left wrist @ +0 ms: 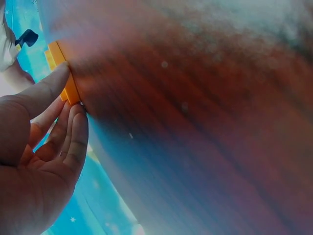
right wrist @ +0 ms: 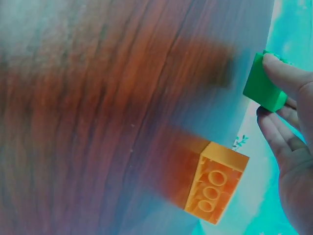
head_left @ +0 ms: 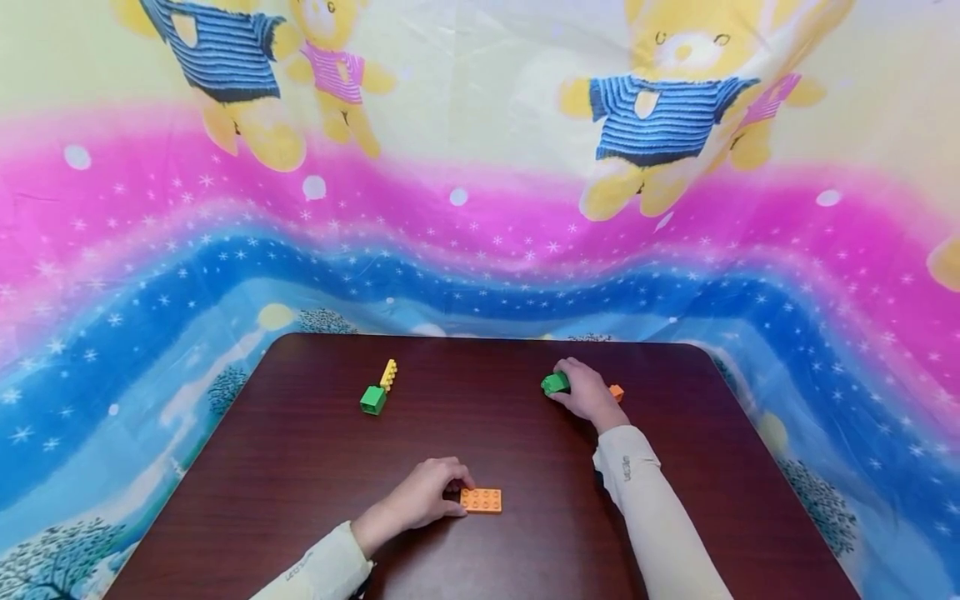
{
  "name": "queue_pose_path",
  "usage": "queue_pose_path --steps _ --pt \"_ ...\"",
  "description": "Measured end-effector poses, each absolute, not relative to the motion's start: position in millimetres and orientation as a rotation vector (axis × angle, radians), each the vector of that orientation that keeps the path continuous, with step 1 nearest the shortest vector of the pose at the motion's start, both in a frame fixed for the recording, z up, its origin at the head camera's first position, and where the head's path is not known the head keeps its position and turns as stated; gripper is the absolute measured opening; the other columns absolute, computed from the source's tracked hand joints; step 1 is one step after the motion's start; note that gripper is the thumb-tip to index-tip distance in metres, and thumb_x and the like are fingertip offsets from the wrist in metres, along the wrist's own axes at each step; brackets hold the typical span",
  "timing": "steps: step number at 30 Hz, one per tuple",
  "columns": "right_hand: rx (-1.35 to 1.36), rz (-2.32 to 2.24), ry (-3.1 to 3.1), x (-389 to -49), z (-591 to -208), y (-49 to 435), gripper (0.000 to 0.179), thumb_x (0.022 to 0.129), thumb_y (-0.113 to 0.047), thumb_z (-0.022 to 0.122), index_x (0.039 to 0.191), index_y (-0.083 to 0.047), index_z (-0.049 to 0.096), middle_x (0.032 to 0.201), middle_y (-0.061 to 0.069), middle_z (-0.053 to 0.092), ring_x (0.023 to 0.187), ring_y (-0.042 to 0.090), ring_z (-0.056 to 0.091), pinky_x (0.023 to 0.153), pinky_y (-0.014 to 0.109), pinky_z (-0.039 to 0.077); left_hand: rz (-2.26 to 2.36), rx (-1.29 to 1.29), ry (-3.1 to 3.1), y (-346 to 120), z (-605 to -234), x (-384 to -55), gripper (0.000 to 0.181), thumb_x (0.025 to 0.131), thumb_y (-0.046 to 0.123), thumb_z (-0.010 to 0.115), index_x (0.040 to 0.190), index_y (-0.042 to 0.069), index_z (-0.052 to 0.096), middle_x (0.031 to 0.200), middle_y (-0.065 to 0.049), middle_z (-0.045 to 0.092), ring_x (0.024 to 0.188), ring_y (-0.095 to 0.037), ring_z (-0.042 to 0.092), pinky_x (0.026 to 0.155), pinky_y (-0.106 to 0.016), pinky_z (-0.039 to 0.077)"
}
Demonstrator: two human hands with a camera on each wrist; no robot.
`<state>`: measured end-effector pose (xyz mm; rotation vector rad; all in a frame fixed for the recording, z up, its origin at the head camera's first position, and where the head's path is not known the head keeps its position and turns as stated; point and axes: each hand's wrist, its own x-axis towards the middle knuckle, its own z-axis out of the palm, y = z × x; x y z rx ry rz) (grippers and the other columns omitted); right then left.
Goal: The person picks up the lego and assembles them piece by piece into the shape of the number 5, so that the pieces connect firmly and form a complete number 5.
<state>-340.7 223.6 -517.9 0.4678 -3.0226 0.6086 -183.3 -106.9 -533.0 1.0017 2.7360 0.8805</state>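
An orange toy brick (head_left: pixel 481 500) with two rows of studs lies flat near the middle front of the table. My left hand (head_left: pixel 426 493) holds its left end between thumb and fingers, as the left wrist view also shows. Farther back on the right, my right hand (head_left: pixel 587 392) pinches a green toy brick (right wrist: pixel 264 83) between thumb and fingers. Just right of that hand, a second orange brick (right wrist: pixel 216 186) lies on its side, its hollow underside showing in the right wrist view; in the head view the hand partly hides it.
At the back left of the brown table (head_left: pixel 300 467) lie another green brick (head_left: pixel 372 400) and a narrow yellow brick (head_left: pixel 388 375), close together. A printed cloth (head_left: pixel 465 225) with teddy bears hangs behind the table and around its sides.
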Motion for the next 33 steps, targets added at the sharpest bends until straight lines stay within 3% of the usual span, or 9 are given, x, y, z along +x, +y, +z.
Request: queue_pose_path --steps 13,22,30,33 --pt "0.631 0.660 -2.908 -312 -500 211 0.037 0.094 -0.031 0.079 0.127 -0.019 0.066 0.118 0.003 0.062 0.103 0.022 0.061 0.092 0.045 0.058 0.868 0.999 2.739 -106 -536 -184 0.026 0.079 0.015 0.091 0.100 0.014 0.075 0.092 0.005 0.067 0.083 -0.006 0.062 0.075 -0.020 0.051" --pt "0.599 0.897 -2.807 -290 -487 198 0.039 0.090 -0.029 0.083 0.124 -0.022 0.066 0.113 -0.001 0.065 0.108 0.031 0.065 0.087 0.042 0.060 0.872 0.985 2.733 -105 -532 -184 0.026 0.080 0.015 0.090 0.101 0.013 0.075 0.093 0.004 0.067 0.084 -0.007 0.063 0.076 -0.021 0.053" --pt "0.636 1.001 -2.759 -270 -476 186 0.037 0.089 -0.028 0.084 0.121 -0.021 0.066 0.109 -0.003 0.067 0.103 0.028 0.065 0.087 0.046 0.059 0.882 0.970 2.719 -105 -531 -183 0.026 0.080 0.015 0.090 0.102 0.013 0.076 0.093 0.005 0.067 0.084 -0.006 0.062 0.075 -0.021 0.053" --pt "0.650 0.987 -2.756 -263 -474 184 0.037 0.089 -0.030 0.084 0.121 -0.023 0.065 0.109 -0.006 0.067 0.101 0.022 0.065 0.087 0.040 0.059 0.886 0.969 2.718 -104 -531 -183 0.026 0.080 0.014 0.090 0.101 0.013 0.076 0.093 0.005 0.067 0.084 -0.006 0.062 0.075 -0.021 0.053"
